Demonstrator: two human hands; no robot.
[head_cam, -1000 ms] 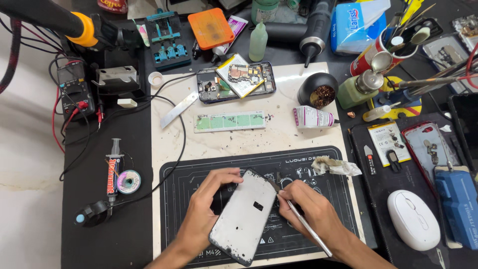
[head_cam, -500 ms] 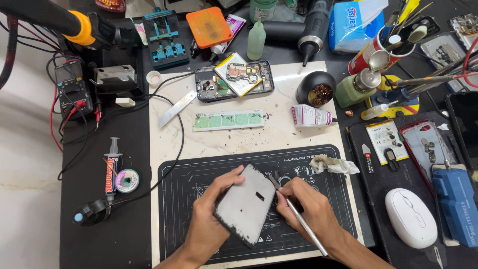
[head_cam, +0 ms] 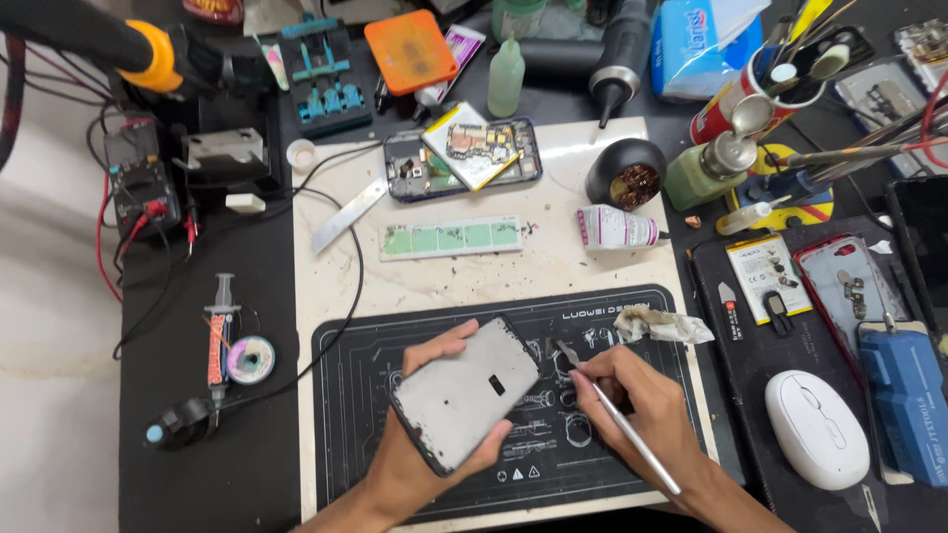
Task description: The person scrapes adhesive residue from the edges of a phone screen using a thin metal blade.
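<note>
Over the black work mat (head_cam: 632,464): phone screen panel (head_cam: 466,393) held tilted, grey back up, clear of the surface. Left hand (head_cam: 420,464) clamped on its edges, thumb on the upper edge. Right hand (head_cam: 632,395) closed pen-fashion on metal tweezers (head_cam: 617,419), tip near the panel's upper right corner. Judged light, thin, stiff, fragile; best gripped by the edges.

Two bare forearms, left hand (head_cam: 420,449) and right hand (head_cam: 632,400): no sleeves, gloves, rings or watch visible.
</note>
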